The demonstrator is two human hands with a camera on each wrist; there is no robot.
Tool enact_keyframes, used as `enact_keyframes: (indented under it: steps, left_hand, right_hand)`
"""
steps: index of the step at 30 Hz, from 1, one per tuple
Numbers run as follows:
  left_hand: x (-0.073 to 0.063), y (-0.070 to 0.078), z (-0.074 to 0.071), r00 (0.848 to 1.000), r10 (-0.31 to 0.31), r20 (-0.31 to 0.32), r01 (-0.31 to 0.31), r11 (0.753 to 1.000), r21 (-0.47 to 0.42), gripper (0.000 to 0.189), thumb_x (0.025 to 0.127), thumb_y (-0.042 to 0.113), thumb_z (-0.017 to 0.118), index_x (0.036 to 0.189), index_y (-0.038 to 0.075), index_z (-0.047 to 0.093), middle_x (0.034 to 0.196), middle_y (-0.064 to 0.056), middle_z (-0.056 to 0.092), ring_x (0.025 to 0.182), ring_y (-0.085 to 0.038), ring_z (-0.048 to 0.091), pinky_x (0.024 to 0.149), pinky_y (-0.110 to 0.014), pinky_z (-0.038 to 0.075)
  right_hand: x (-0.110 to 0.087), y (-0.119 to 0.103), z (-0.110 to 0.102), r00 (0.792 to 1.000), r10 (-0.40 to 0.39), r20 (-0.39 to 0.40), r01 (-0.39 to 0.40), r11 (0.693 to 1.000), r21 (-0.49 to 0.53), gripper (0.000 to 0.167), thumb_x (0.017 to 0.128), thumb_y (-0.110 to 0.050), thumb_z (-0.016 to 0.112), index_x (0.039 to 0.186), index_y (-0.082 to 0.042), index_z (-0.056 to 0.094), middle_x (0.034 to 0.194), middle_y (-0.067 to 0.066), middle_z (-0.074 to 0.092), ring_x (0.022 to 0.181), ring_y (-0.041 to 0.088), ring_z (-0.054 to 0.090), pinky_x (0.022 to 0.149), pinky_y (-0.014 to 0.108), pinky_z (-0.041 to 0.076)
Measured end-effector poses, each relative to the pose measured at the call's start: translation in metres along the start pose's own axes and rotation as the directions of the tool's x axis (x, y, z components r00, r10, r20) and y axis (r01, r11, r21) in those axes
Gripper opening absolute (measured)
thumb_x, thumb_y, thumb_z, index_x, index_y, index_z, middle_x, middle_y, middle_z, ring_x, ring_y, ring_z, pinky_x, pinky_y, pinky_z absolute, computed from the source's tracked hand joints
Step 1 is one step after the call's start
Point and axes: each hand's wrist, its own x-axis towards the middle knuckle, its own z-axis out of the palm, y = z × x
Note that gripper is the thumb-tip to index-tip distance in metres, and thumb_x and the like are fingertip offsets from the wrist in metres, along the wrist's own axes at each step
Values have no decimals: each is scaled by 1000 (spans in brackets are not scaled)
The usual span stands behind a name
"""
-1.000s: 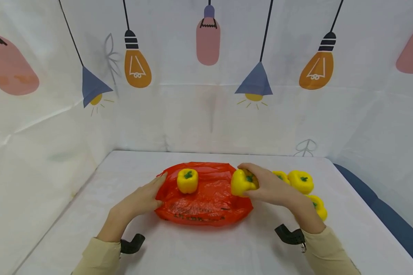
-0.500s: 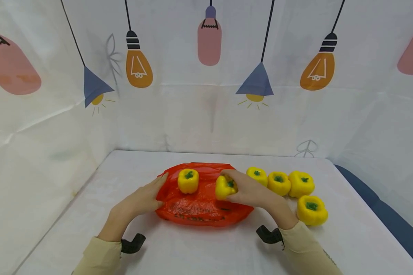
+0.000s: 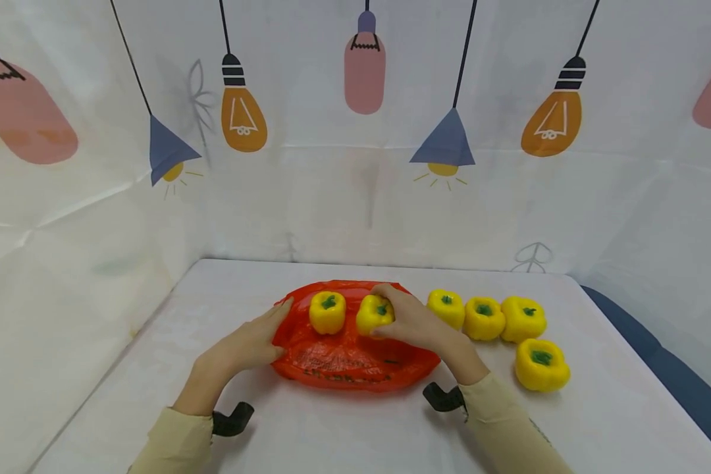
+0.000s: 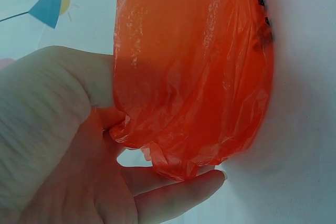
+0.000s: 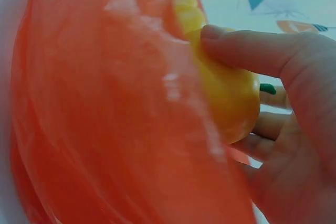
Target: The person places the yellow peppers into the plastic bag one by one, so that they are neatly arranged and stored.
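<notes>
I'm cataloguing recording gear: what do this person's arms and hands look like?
The left hand and right hand wear no gloves. Beige sleeves stop short of them, and a black, bent piece juts inward beside each sleeve's end.

Red bag (image 3: pixel 355 378) spans most of the room between the left hand (image 3: pixel 249 342) and right hand (image 3: pixel 415 322); low crossing blocked there. Loose pepper (image 3: pixel 328 313) within bag outline, just left of the held pepper (image 3: pixel 370 317), narrow gap. Right of right hand: row of three peppers (image 3: pixel 484 318), fourth pepper (image 3: pixel 542 365) nearer, obstruct low sweep. Free tabletop (image 3: pixel 332 434) between wrists, also left of left hand.
</notes>
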Motion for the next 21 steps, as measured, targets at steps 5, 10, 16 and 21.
enact_keyframes:
  steps: [5, 10, 16, 21]
  left_hand:
    - [-1, 0, 0, 1000, -4, -1, 4, 1000, -1, 86, 88, 12, 62, 161, 13, 16, 167, -11, 19, 151, -39, 24, 118, -64, 27]
    - [1, -1, 1, 1000, 10, -2, -10, 1000, 2, 85, 88, 12, 61, 160, 12, 16, 167, -11, 18, 152, -37, 24, 119, -63, 26]
    - [1, -2, 1, 1000, 10, -6, -10, 1000, 2, 86, 88, 11, 62, 160, 12, 17, 167, -11, 19, 151, -38, 25, 118, -63, 27]
    - [1, -3, 2, 1000, 4, -4, -4, 1000, 2, 86, 87, 11, 62, 160, 12, 17, 167, -11, 20, 151, -38, 25, 118, -64, 27]
  right_hand:
    - [4, 4, 7, 1000, -26, 9, 26, 999, -23, 70, 86, -31, 77, 147, -22, 43, 148, -4, 49, 131, 15, 49, 113, 45, 43]
    - [7, 5, 15, 999, -47, -6, 47, 998, -35, 70, 89, -26, 74, 150, -23, 41, 152, -2, 44, 137, 18, 46, 115, 46, 41]
    - [9, 7, 23, 998, -48, -41, 46, 998, -47, 72, 88, -30, 74, 151, -26, 40, 153, -4, 44, 139, 18, 45, 116, 45, 41]
    - [9, 9, 25, 998, -45, -50, 43, 999, -33, 72, 89, -31, 74, 152, -26, 39, 154, -4, 43, 140, 18, 44, 116, 45, 40]
